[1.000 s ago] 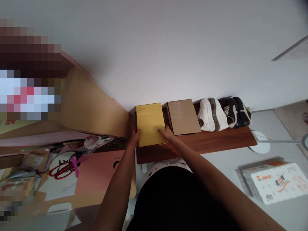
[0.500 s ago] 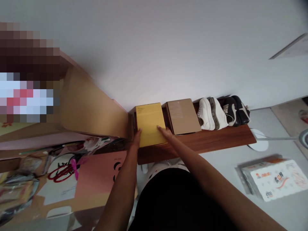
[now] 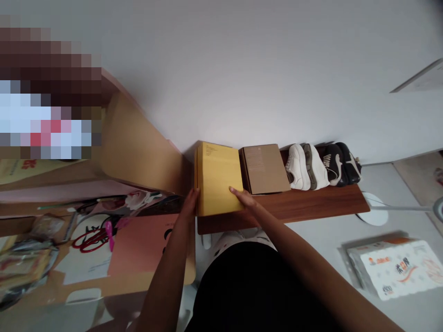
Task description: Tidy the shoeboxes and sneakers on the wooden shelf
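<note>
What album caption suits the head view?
Left hand and right hand hold a yellow box beside a brown cardboard box.

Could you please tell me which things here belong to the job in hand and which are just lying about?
Part of the job:
yellow box, between both hands
left hand, at its left side
right hand, at its right edge, thumb on top

Apparently just lying about:
brown cardboard box
white sneakers
black sneakers
white pack with orange print

Print (image 3: 212, 150) on yellow box (image 3: 220, 177) unreadable; upper left pixelated.
</note>
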### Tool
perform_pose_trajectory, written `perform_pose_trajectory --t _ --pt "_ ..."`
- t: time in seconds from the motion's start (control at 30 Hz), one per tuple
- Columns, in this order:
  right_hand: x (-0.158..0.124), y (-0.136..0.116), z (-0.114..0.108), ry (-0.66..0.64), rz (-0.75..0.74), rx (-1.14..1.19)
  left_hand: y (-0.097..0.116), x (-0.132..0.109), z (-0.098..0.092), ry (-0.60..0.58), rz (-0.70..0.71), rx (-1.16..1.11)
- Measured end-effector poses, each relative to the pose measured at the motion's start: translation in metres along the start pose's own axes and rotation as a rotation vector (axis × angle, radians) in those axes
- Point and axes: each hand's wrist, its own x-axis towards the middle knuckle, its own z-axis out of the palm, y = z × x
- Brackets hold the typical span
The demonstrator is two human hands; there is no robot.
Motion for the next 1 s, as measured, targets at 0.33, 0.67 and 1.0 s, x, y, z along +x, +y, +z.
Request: perform_pose_trajectory --t 0.33,0.67,1.0 --pt "0.007 0.002 0.003 0.081 -0.163 -0.214 0.009 -0.024 0.001 -0.034 -0.094 -0.082" --pt "-0.012 -0.009 0.033 -0.127 -0.072 -0.071 0.015 -0.03 0.025 0.067 0.031 0.109" --pt "-0.011 -0.006 0.03 -0.084 -0.064 -0.007 -0.005 -0.019 0.034 0.078 0.097 0.181"
